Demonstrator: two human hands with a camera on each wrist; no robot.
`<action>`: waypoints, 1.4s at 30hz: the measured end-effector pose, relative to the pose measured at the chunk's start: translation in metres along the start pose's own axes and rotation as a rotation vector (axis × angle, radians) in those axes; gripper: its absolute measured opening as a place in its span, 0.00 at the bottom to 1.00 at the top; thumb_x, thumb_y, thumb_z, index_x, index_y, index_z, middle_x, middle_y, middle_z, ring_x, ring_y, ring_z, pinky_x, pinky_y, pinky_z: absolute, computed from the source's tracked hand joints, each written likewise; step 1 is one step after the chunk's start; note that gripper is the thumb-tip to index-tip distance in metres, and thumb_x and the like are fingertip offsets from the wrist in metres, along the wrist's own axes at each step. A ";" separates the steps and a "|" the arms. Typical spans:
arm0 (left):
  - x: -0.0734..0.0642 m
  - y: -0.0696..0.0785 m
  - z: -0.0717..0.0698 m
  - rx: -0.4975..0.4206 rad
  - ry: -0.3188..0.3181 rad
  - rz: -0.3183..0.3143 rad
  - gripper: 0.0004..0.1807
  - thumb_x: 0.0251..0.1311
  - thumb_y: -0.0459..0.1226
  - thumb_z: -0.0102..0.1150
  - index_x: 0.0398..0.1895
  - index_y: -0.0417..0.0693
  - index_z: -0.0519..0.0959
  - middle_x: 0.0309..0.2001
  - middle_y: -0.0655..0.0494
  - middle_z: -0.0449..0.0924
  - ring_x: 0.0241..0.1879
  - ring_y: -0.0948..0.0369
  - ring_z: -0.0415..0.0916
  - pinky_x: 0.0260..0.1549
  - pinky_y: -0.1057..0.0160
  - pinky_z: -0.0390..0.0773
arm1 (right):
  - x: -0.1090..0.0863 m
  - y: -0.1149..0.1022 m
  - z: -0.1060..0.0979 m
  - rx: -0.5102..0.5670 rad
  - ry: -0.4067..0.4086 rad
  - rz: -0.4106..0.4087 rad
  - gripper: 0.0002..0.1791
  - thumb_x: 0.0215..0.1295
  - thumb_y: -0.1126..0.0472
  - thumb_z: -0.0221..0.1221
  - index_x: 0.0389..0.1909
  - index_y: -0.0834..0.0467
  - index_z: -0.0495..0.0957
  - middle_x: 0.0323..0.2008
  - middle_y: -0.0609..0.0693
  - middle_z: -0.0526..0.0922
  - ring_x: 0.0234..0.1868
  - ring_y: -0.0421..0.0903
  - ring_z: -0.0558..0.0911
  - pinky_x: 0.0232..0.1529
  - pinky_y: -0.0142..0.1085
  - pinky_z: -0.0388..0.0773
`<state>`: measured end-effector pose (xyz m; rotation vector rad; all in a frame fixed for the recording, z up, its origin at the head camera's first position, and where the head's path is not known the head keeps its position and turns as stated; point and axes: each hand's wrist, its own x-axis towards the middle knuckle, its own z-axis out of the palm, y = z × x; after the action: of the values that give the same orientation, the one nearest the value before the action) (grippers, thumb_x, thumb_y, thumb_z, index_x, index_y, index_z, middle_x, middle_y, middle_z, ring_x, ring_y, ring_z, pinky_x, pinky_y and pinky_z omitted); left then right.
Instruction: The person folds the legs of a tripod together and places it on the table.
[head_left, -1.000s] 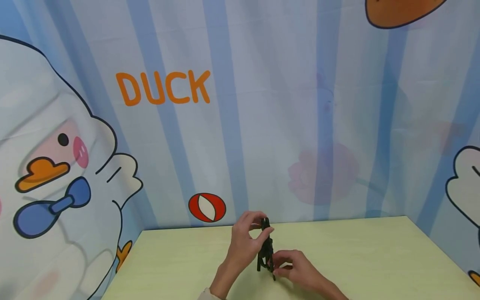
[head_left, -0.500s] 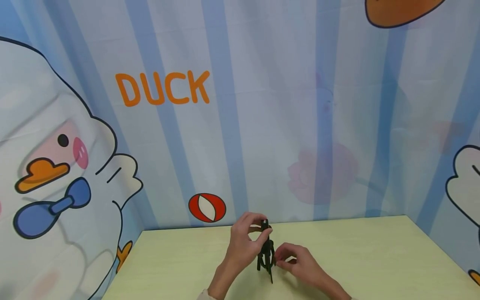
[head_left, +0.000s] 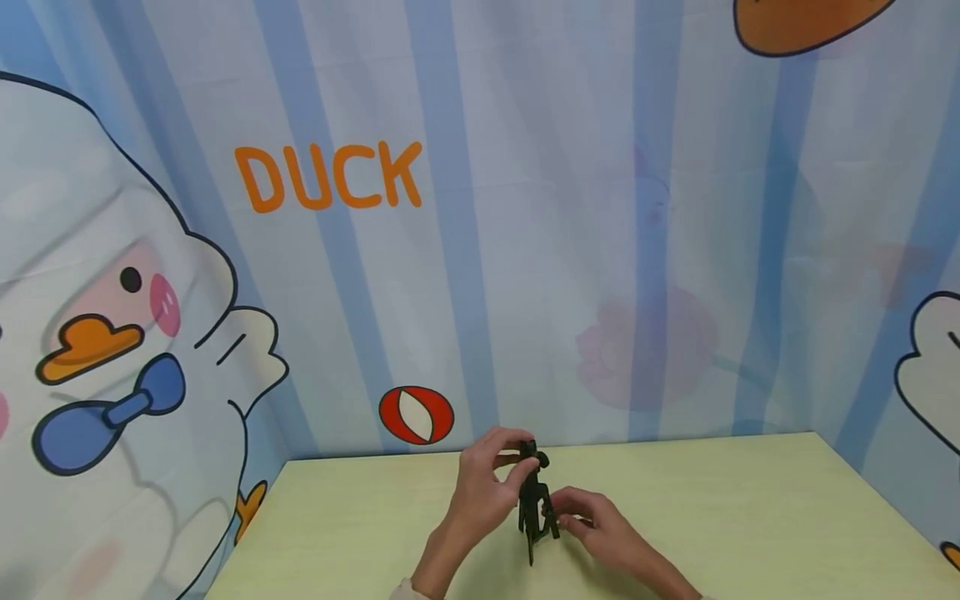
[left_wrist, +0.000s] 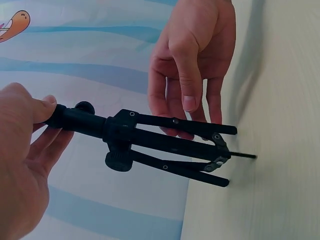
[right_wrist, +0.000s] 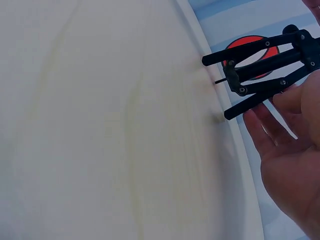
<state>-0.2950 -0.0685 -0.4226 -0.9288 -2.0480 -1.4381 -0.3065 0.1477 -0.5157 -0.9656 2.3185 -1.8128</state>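
Note:
A small black tripod (head_left: 529, 504) stands upright over the table, its legs partly spread and joined by hinged braces. My left hand (head_left: 483, 487) pinches its top end, beside a round knob seen in the left wrist view. Lower down, my right hand (head_left: 603, 529) holds one tripod leg lightly. In the left wrist view the right hand's fingers (left_wrist: 172, 100) pass behind that leg, with the thumb on the near side. A thin rod (left_wrist: 243, 155) sticks out below the centre column. In the right wrist view the tripod's top is cut off by the frame edge.
The pale yellow table (head_left: 360, 517) reaches back to a blue striped curtain (head_left: 525, 250). Printed on the curtain are a white duck (head_left: 90, 400), the orange word DUCK (head_left: 330, 177) and a red ball (head_left: 417, 415).
The tripod has turned in my left hand, so its legs now lie at other angles and a knob shows at the right. My right hand has shifted slightly on the legs.

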 end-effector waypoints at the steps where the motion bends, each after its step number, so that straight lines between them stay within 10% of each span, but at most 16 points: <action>1: 0.000 0.000 -0.001 -0.002 -0.003 -0.001 0.17 0.63 0.25 0.69 0.52 0.50 0.83 0.47 0.55 0.83 0.47 0.55 0.85 0.46 0.61 0.86 | 0.000 0.000 0.000 0.013 -0.008 -0.005 0.11 0.75 0.74 0.54 0.53 0.68 0.80 0.49 0.67 0.84 0.51 0.48 0.85 0.53 0.37 0.84; 32: -0.001 0.000 -0.004 -0.034 -0.073 -0.030 0.21 0.66 0.20 0.61 0.56 0.49 0.81 0.53 0.55 0.84 0.53 0.55 0.82 0.51 0.62 0.84 | -0.001 0.003 0.002 0.055 -0.143 -0.008 0.11 0.70 0.74 0.61 0.50 0.66 0.82 0.48 0.64 0.84 0.48 0.53 0.85 0.48 0.37 0.85; 42: 0.000 -0.001 0.001 0.038 0.003 0.012 0.15 0.64 0.30 0.70 0.49 0.56 0.82 0.50 0.59 0.77 0.45 0.56 0.82 0.41 0.63 0.87 | -0.001 0.004 0.002 0.050 -0.149 -0.022 0.11 0.70 0.74 0.61 0.51 0.66 0.81 0.48 0.63 0.84 0.47 0.52 0.86 0.47 0.37 0.85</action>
<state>-0.2957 -0.0676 -0.4242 -0.9209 -2.0576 -1.3884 -0.3064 0.1467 -0.5202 -1.0828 2.1734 -1.7323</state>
